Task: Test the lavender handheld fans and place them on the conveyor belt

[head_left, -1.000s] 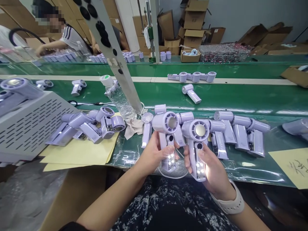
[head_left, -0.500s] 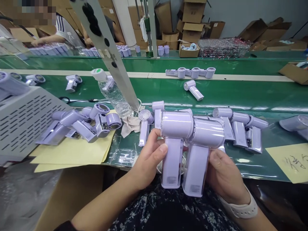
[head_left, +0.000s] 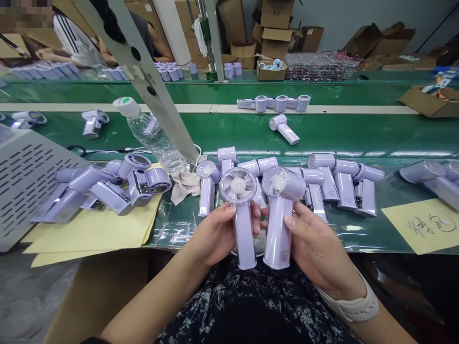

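My left hand (head_left: 218, 234) is closed around the handle of a lilac handheld fan (head_left: 245, 239), whose round clear grille faces me. In my right hand (head_left: 319, 243) is a second lilac handheld fan (head_left: 278, 234), its head turned partly sideways with the grille toward the left. Both are upright and side by side over the bench's front edge, with a narrow gap between their handles. Just behind them, more lilac fans (head_left: 206, 191) lie on the green bench, and another group of fans (head_left: 346, 186) rests to the right.
A pile of fans (head_left: 118, 186) lies on yellow paper (head_left: 96, 229) at left, beside a slotted grey box (head_left: 32, 186). A water bottle (head_left: 154, 138) leans near a metal post (head_left: 143, 76). Handwritten yellow paper (head_left: 423, 227) lies right. Beyond runs a green conveyor (head_left: 201, 129); people work across it.
Both fans have turned in my hands, so their grilles now show instead of the sides of their heads. They sit slightly lower and further left. The view has shifted a little to the right.
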A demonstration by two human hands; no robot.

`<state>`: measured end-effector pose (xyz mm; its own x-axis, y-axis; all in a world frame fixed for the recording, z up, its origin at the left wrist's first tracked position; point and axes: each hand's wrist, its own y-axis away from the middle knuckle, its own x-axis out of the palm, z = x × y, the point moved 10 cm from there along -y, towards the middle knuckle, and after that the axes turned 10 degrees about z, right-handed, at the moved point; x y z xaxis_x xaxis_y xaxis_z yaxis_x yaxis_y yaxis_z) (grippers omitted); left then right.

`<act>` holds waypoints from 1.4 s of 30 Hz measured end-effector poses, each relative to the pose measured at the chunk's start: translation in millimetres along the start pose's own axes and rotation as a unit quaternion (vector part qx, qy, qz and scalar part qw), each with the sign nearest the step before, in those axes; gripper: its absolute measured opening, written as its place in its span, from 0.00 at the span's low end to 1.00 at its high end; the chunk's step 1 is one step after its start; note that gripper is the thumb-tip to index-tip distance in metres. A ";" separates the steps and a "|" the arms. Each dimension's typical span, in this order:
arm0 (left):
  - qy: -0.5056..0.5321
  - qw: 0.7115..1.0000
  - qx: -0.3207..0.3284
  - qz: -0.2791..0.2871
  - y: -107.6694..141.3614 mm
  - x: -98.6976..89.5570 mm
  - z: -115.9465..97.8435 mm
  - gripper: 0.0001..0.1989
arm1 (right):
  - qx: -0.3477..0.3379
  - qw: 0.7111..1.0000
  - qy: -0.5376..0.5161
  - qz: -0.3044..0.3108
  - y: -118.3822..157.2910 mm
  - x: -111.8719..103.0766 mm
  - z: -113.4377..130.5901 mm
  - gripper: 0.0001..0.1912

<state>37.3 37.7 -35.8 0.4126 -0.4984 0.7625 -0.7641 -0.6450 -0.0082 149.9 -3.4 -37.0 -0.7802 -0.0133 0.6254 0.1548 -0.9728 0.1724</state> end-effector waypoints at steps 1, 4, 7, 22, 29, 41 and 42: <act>0.021 1.000 0.002 0.008 -0.5 3.0 -0.6 0.18 | -0.003 1.000 0.011 0.016 1.4 4.1 2.6 0.23; 0.076 0.997 -0.013 0.018 -0.7 8.5 2.2 0.18 | -0.009 0.998 0.032 0.058 6.0 13.9 8.8 0.44; 0.108 0.993 -0.037 0.023 0.5 13.0 8.8 0.18 | -0.015 0.997 0.032 0.066 11.5 17.7 13.2 0.63; -0.081 0.997 0.009 -0.010 7.6 14.7 -12.1 0.16 | 0.003 0.997 -0.050 0.056 2.2 -1.2 12.4 0.16; -0.132 0.991 0.016 -0.012 5.7 4.5 -15.7 0.26 | -0.034 0.995 -0.057 0.071 4.3 -2.5 18.2 0.14; -0.153 0.988 -0.016 -0.015 -11.8 5.4 -15.0 0.32 | -0.072 0.992 -0.010 -0.103 12.4 -33.1 26.6 0.23; -0.156 0.987 -0.020 -0.015 -13.0 5.6 -15.8 0.33 | -0.073 0.992 -0.006 -0.104 12.6 -33.0 26.8 0.24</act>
<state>41.7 52.4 -21.1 0.5630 -0.6374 0.5261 -0.7656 -0.6420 0.0415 193.9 -9.0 -35.1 -0.7791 0.1924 0.5966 -0.0985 -0.9775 0.1866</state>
